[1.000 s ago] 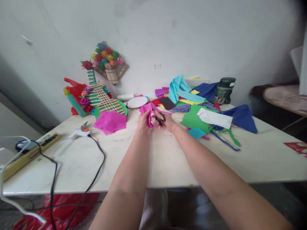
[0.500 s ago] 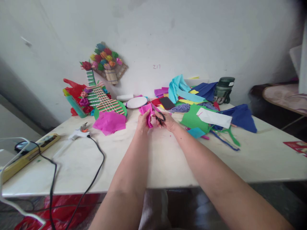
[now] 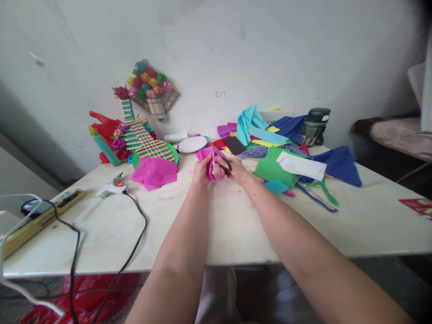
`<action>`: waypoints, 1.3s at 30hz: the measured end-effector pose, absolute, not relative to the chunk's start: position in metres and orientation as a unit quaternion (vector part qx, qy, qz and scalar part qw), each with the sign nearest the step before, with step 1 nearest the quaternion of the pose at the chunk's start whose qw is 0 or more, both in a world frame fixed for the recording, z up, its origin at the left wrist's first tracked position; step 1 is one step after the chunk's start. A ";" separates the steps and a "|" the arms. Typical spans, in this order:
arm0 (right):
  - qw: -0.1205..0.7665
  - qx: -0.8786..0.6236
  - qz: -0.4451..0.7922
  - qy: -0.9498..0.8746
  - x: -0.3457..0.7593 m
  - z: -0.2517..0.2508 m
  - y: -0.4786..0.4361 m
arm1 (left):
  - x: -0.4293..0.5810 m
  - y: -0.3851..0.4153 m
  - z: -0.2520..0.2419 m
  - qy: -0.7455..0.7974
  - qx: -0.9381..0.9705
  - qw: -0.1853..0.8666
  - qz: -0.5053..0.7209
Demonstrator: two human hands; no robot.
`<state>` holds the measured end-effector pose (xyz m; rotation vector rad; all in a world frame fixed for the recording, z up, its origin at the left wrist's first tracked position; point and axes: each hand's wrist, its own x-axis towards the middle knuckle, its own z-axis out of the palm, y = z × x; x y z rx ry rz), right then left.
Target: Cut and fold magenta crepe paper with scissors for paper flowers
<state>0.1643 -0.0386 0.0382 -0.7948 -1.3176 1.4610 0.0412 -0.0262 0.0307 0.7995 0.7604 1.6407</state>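
left hand [image 3: 201, 172] fingers pinch the folded pink paper [image 3: 205, 157] over the bench [image 3: 236, 225], right hand [image 3: 237, 171] fingers grip black scissors [image 3: 223, 164], blades now closed slightly further into the paper between them.

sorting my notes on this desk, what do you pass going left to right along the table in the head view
power strip → glue gun → pink sheet → left hand holding pink paper → right hand holding scissors → green paper → white paper → blue paper
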 end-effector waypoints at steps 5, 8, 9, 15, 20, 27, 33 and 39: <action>0.499 -0.332 0.580 -0.552 0.162 0.037 -0.036 | 0.041 -0.026 0.030 0.314 0.324 0.552 0.701; 0.500 -0.330 0.576 -0.556 0.161 0.034 -0.033 | 0.041 -0.026 0.030 0.318 0.311 0.555 0.703; 0.499 -0.330 0.577 -0.557 0.160 0.034 -0.033 | 0.041 -0.026 0.031 0.318 0.305 0.557 0.704; 0.501 -0.329 0.585 -0.546 0.162 0.032 -0.033 | 0.043 -0.031 0.035 0.314 0.276 0.565 0.712; 0.495 -0.297 0.602 -0.552 0.169 0.031 -0.036 | 0.041 -0.031 0.034 0.282 0.284 0.583 0.707; 0.534 -0.283 0.565 -0.562 0.175 0.039 -0.035 | 0.035 -0.024 0.030 0.283 0.232 0.541 0.757; 0.451 -0.584 0.213 -0.640 0.176 0.042 -0.027 | 0.034 -0.022 0.030 0.289 0.218 0.518 0.775; 0.205 -0.677 0.026 -0.706 0.180 0.042 -0.031 | 0.036 -0.018 0.025 0.285 0.252 0.518 0.766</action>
